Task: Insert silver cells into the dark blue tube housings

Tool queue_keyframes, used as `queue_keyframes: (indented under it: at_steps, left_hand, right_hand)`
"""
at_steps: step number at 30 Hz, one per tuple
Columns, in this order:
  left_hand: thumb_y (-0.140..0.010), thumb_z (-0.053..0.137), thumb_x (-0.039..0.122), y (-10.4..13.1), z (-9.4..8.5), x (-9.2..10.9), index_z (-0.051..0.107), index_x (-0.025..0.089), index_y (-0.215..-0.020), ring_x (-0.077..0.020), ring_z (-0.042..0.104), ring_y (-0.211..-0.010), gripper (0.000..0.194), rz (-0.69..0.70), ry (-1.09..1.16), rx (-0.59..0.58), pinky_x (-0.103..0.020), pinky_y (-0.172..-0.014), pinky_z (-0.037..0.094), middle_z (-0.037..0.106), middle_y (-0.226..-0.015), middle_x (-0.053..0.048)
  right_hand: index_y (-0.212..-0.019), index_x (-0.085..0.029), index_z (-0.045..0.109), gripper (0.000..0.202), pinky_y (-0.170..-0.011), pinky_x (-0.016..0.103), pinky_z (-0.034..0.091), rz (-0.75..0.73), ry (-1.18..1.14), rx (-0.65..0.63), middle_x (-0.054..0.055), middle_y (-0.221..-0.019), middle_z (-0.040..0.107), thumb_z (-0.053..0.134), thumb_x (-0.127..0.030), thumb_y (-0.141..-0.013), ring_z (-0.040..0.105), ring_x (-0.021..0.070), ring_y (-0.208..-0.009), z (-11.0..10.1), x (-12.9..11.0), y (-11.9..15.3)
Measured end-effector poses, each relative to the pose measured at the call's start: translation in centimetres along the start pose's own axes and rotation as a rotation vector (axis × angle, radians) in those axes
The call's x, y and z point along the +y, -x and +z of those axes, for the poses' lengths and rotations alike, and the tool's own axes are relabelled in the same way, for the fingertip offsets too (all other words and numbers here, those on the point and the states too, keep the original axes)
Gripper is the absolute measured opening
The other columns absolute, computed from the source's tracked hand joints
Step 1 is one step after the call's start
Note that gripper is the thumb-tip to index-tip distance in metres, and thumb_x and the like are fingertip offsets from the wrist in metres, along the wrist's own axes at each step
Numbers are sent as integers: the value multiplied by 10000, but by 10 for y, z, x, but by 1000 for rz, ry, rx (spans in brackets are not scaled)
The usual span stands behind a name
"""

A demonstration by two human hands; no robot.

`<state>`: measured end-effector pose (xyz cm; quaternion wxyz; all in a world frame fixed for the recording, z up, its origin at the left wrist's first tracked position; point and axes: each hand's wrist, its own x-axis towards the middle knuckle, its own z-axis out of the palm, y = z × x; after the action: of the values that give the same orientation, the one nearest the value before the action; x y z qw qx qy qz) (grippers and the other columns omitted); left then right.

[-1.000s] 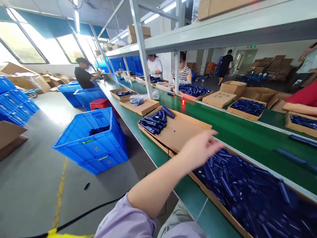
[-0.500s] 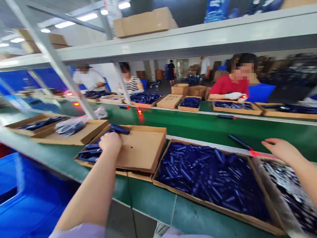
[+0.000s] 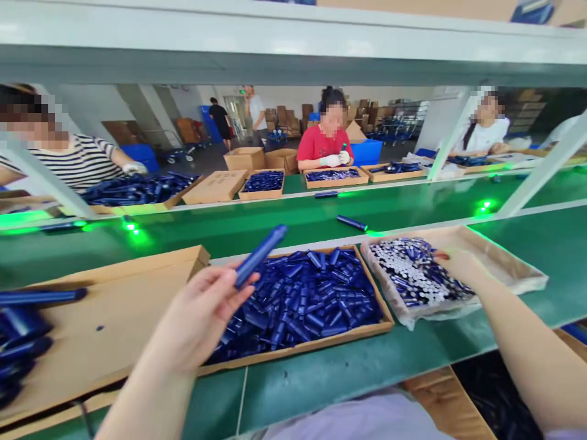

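Observation:
My left hand [image 3: 206, 321] is closed around a dark blue flashlight tube [image 3: 261, 256], which tilts up to the right. Beneath and behind it lies a shallow cardboard tray [image 3: 321, 343] heaped with short blue cylindrical parts [image 3: 298, 299]. On the right, my right hand [image 3: 461, 269] reaches down into a plastic-lined tray [image 3: 499, 260] of small blue and silver-ended cylinders [image 3: 413, 272]. Its fingers look drawn together among them, and whatever is at the fingertips is hidden.
At left, more blue tubes [image 3: 22, 336] lie beside a cardboard lid [image 3: 123, 324]. A lit blue tube [image 3: 351, 222] rests on the green conveyor belt [image 3: 302, 217]. Across it, a co-worker in red [image 3: 323, 143] handles a tube. A white shelf beam [image 3: 293, 36] crosses overhead.
The view has turned right. My left hand has lifted a tube from the left box; my right hand has moved from beside the belt into the small-parts tray. The lights went from red to green.

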<state>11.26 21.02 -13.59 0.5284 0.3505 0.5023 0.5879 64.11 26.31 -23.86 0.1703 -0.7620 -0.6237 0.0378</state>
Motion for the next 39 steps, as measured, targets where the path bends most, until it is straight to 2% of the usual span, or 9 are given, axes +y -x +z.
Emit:
queue_keyframes:
  at_steps: [7, 10, 12, 19, 22, 26, 28, 32, 39]
  left_hand:
    - [-761, 680, 163, 69, 59, -86, 405, 224, -1390, -155, 629, -1046, 690, -721, 369, -743, -250, -941, 544, 530, -1236, -113]
    - [-676, 720, 106, 86, 67, -104, 418, 273, -1386, -141, 652, -922, 789, -864, 414, -1004, -220, -814, 565, 500, -1149, -56]
    - [-606, 740, 62, 89, 70, -108, 461, 287, -1330, -116, 652, -858, 807, -887, 383, -1050, -215, -764, 568, 462, -1088, -14]
    - [-712, 725, 382, 71, 74, -115, 439, 120, -1044, -14, 473, -470, 510, -683, 150, -949, -145, -437, 433, 535, -853, -20]
    - [-850, 436, 652, 64, 81, -118, 462, 118, -1104, -24, 344, -374, 591, -596, 151, -820, -148, -370, 328, 471, -616, 9]
    - [-899, 409, 568, 65, 89, -109, 477, 126, -1051, -60, 497, -527, 472, -613, 249, -599, -209, -569, 489, 458, -639, 6]
    - [-864, 535, 460, 68, 91, -103, 431, 134, -971, -73, 561, -640, 358, -618, 298, -529, -252, -673, 524, 503, -770, 0]
    - [-836, 577, 453, 71, 94, -100, 452, 178, -1060, -37, 473, -586, 376, -522, 411, -421, -194, -570, 435, 469, -816, 13]
    - [-897, 447, 499, 70, 98, -108, 498, 209, -1200, -85, 538, -698, 422, -537, 562, -249, -224, -633, 439, 522, -910, -24]
  right_hand:
    - [-966, -88, 670, 163, -1011, 413, 404, -232, 144, -204, 88, -1038, 616, 577, 11, -876, 565, 219, -1031, 23, -15, -18]
    - [-879, -93, 660, 180, -1001, 406, 400, -289, 120, -219, 89, -977, 620, 526, 26, -863, 567, 224, -990, 18, -13, -17]
    - [-860, -94, 665, 181, -981, 395, 412, -278, 71, -198, 108, -954, 628, 504, -10, -862, 580, 237, -946, 9, -9, -14]
    - [-1364, -138, 493, 524, -842, 298, 548, -254, -423, -64, 95, -1118, 591, 463, -485, -972, 615, 208, -965, -14, -36, 58]
    - [-1307, -187, 536, 520, -800, 276, 568, -221, -919, -85, 90, -1076, 601, 632, -539, -937, 630, 205, -922, -8, -74, 99]
    - [-1139, -195, 572, 331, -763, 288, 578, -252, -1255, -112, 92, -1015, 618, 709, -418, -937, 636, 209, -886, 0, -125, 129]
    - [-1142, -187, 572, 272, -738, 282, 580, -311, -1259, -145, 95, -998, 619, 660, -383, -975, 633, 191, -842, 1, -146, 139]
    - [-1256, -209, 550, 292, -698, 237, 581, -436, -1002, -198, 56, -979, 609, 594, -330, -993, 636, 161, -796, 5, -182, 157]
    - [-970, -160, 607, 245, -773, 332, 551, -807, -494, 64, 71, -970, 586, 373, -202, -1027, 612, 205, -881, 21, -232, 166]
